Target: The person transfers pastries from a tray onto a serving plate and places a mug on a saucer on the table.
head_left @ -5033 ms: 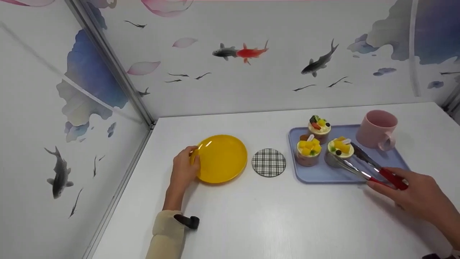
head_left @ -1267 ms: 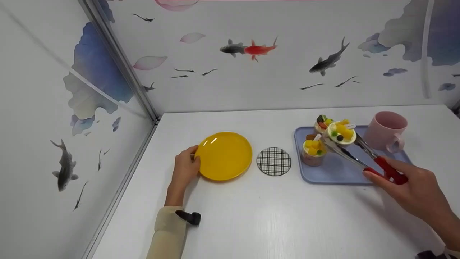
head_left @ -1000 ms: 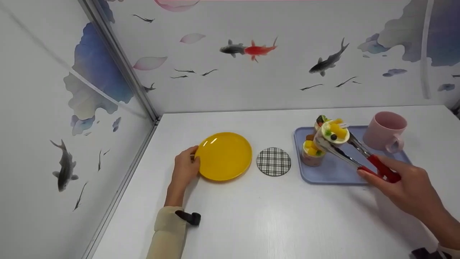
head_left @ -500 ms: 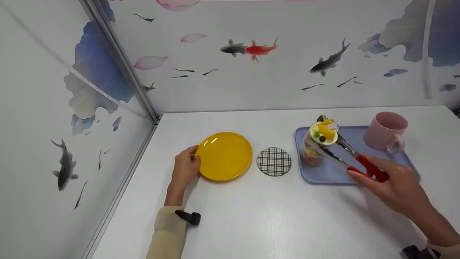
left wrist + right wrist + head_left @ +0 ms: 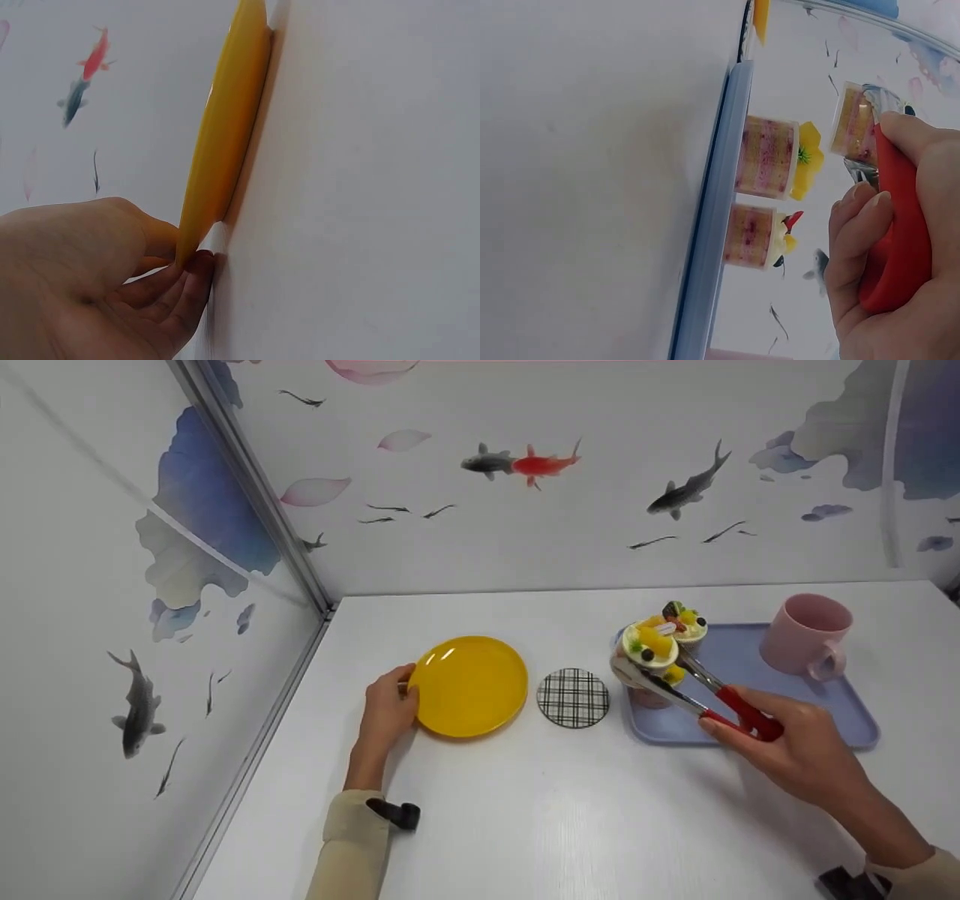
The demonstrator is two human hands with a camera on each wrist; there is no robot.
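Observation:
With thumb and fingers, my left hand (image 5: 386, 712) pinches the left rim of a yellow plate (image 5: 471, 686); the left wrist view shows the fingertips under its edge. My right hand (image 5: 806, 746) holds red-handled metal tongs (image 5: 746, 716). Between the tong tips is a clear dessert cup (image 5: 649, 649) topped with cream, mango cubes and a dark berry. The right wrist view shows this layered cup (image 5: 853, 124) raised off the tray. Below it, a second dessert cup (image 5: 651, 700) is partly hidden. Another fruit-topped cup (image 5: 688, 634) stands behind; both rest on the blue tray (image 5: 739, 656).
A pink mug (image 5: 802, 634) stands at the tray's back right. Between plate and tray lies a round checked coaster (image 5: 574, 697). Walls printed with fish (image 5: 686, 491) bound the white table (image 5: 540, 825) at the back and left.
The tongs gripped the dessert cup and raised it from the tray. Right hand, tongs and cup have since moved left, to the tray's left edge. The left hand stays at the plate.

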